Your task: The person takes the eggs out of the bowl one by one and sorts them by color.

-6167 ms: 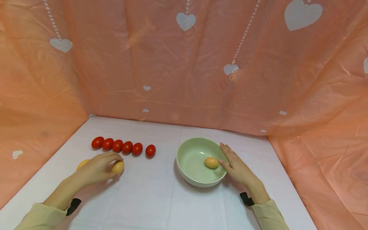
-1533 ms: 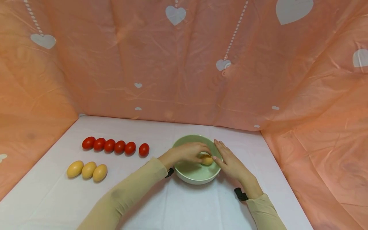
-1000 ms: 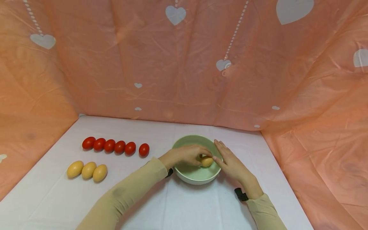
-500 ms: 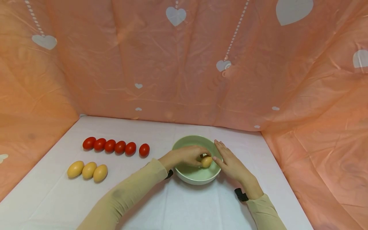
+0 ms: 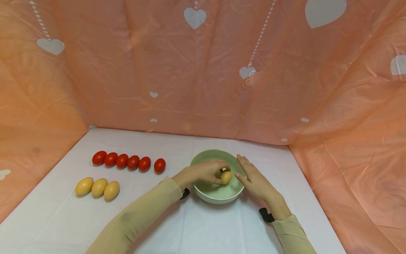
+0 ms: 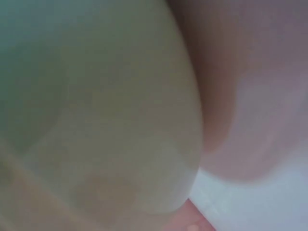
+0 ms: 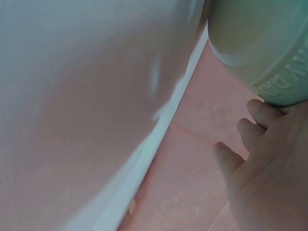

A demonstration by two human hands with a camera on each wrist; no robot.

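In the head view, a light green bowl stands right of centre on the white-covered table. My left hand reaches over its left rim, and the curled fingers and thumb grip a yellow egg inside. My right hand rests against the bowl's right side, its fingers straight along the outside and its thumb over the rim. The right wrist view shows the right hand's fingers by the bowl's outer wall, which bears raised letters. The bowl's wall fills much of the blurred left wrist view.
Several red eggs lie in a row at the back left, with one red egg a little apart on the right. In front of them sit three yellow eggs side by side. An orange curtain encloses the table's back and sides.
Since the oldest frame, my left hand has left a yellow egg by the others and moved right into the bowl. The egg there has turned and shifted slightly left. The right hand stays put.
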